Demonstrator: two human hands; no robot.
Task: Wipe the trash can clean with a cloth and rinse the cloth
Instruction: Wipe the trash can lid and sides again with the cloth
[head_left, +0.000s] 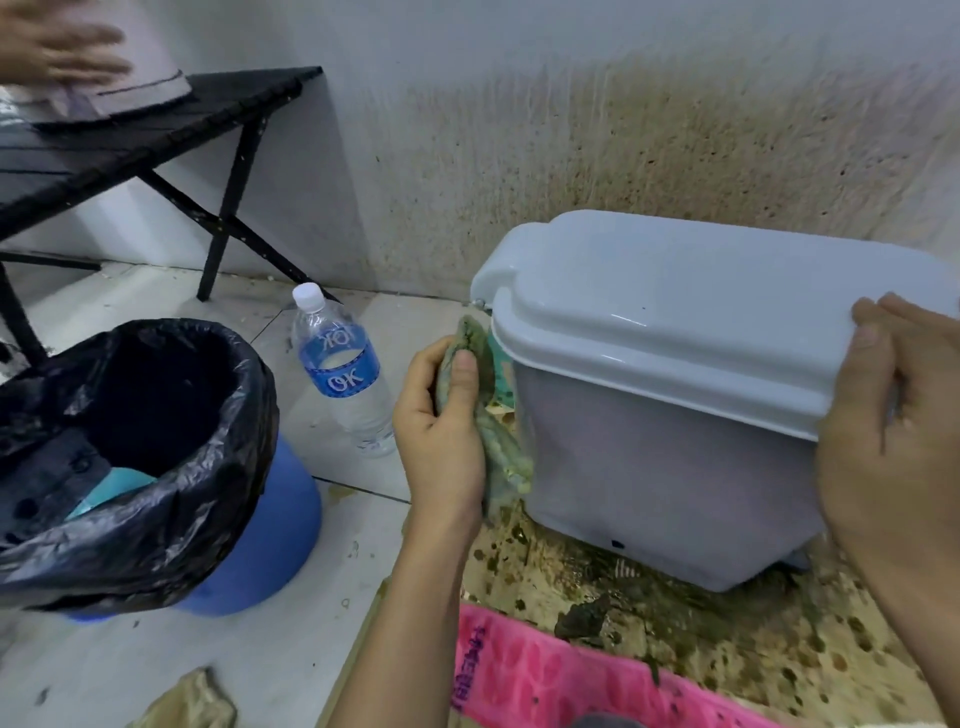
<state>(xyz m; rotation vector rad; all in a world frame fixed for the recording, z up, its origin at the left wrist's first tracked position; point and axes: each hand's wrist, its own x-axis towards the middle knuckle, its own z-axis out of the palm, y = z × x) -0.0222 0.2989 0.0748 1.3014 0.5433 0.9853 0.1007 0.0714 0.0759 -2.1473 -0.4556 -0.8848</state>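
You gripped a soiled green cloth in your left hand, thumb pressed across its folds and fingers curled behind it, and held it against the left side of the can, just below the hinge end of the lid. Your right hand clasped the right end of the closed lid, thumb on its front face and fingers hooked over the rim. The can stood on the floor against the stained wall, on a stretch spattered with brown-green muck. A capped bottle stood upright on the tiles just left of your left hand, between it and a blue bucket lined with a black bag. A pink mat lay at the near edge of the floor, in front of the can and touching the muck; a crumpled rag lay further left. In the far left corner stood a black table, where another person's hand, blurred, rested on a grey sheet; how its fingers lay could not be made out
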